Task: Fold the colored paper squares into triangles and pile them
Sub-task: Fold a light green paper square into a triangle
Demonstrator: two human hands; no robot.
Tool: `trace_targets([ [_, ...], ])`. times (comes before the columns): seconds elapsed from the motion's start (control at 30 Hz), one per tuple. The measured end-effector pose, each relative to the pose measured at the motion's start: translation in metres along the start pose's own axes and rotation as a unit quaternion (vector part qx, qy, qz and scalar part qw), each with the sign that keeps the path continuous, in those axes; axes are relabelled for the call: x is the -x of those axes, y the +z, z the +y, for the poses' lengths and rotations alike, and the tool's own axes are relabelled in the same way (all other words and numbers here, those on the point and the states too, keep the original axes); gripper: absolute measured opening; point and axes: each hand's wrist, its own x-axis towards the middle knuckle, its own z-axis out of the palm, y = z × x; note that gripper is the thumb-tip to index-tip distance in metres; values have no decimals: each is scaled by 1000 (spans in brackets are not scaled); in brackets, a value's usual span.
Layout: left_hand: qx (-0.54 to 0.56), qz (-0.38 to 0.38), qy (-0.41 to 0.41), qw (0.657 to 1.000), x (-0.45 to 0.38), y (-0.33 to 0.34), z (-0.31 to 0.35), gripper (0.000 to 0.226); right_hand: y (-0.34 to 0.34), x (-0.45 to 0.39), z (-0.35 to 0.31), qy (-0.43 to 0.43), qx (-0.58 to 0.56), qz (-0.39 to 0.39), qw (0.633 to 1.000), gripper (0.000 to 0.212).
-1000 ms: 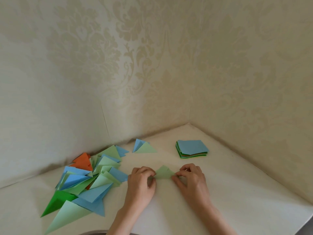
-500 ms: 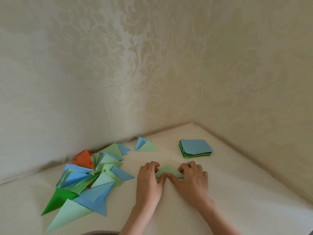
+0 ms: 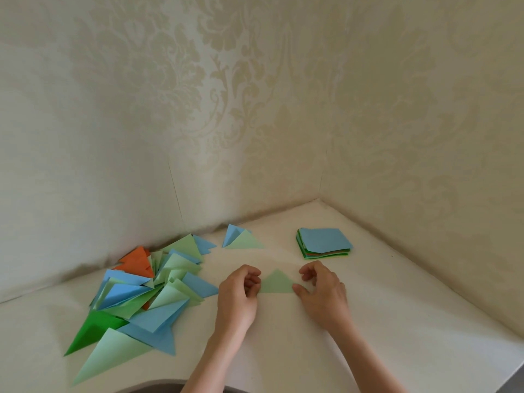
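Observation:
A small light green folded triangle [image 3: 276, 283] lies flat on the white table between my hands. My left hand [image 3: 239, 295] has its fingers curled and pinches the triangle's left corner. My right hand [image 3: 323, 293] touches the right corner with its thumb tip, and its other fingers are loosely curled above the table. A loose pile of folded triangles [image 3: 141, 290] in blue, green and orange spreads out to the left. A stack of unfolded squares [image 3: 324, 242], blue on top, sits at the back right.
Two more folded triangles [image 3: 241, 239], one blue and one light green, lie apart near the back wall. Patterned walls [image 3: 255, 123] close in the table on the left, back and right. The table's front edge [image 3: 482, 384] runs along the bottom right.
My hands were side by side, pressing on the triangle's lower edge. They have slid apart to its two corners, so the whole triangle shows.

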Motion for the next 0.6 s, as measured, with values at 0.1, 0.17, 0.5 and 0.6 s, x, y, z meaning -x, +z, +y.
trace_targets([
  [0.1, 7, -1, 9, 1000, 0, -4, -3, 34, 0, 4, 5, -11, -23, 13, 1000, 20],
  [0.17, -2, 14, 23, 1000, 2, -3, -5, 33, 3, 8, 8, -34, 15, 41, 998, 17],
  [0.5, -177, 27, 46, 983, 12, 18, 15, 43, 8, 9, 9, -57, 40, 67, 995, 17],
  [0.6, -168, 3, 7, 986, 8, 19, 18, 40, 7, 8, 9, -60, 42, 69, 995, 16],
])
